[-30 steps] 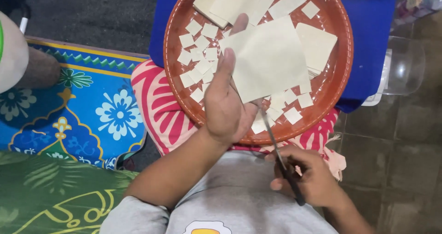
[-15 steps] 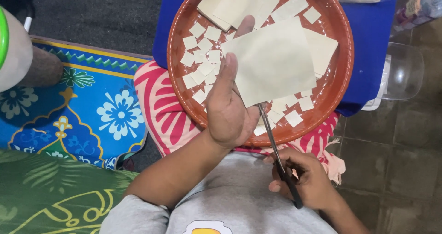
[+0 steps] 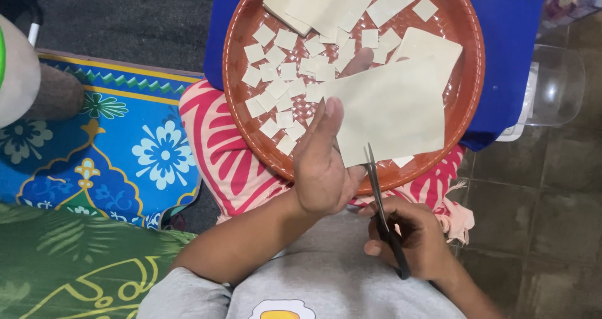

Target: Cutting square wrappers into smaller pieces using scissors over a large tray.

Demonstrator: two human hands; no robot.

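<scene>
My left hand [image 3: 323, 162] pinches a large pale sheet of thin dough [image 3: 392, 109] by its near left edge and holds it over a round brown woven tray [image 3: 467, 74]. My right hand [image 3: 411, 237] grips black scissors [image 3: 382, 209] whose blades point up at the sheet's lower edge, meeting it close to my left thumb. Several small cut squares [image 3: 282, 77] lie scattered on the tray's left half. More uncut sheets [image 3: 320, 2] are stacked at the tray's far side.
The tray rests on a pink and white patterned cloth [image 3: 216, 143] and a blue surface [image 3: 508, 43]. A blue floral mat [image 3: 113, 143] and a green mat [image 3: 69, 269] lie to the left. A clear plastic container [image 3: 555, 84] sits on the tiled floor at right.
The scissors have moved up to the sheet's lower edge. My left hand has lowered the sheet and shifted it slightly right.
</scene>
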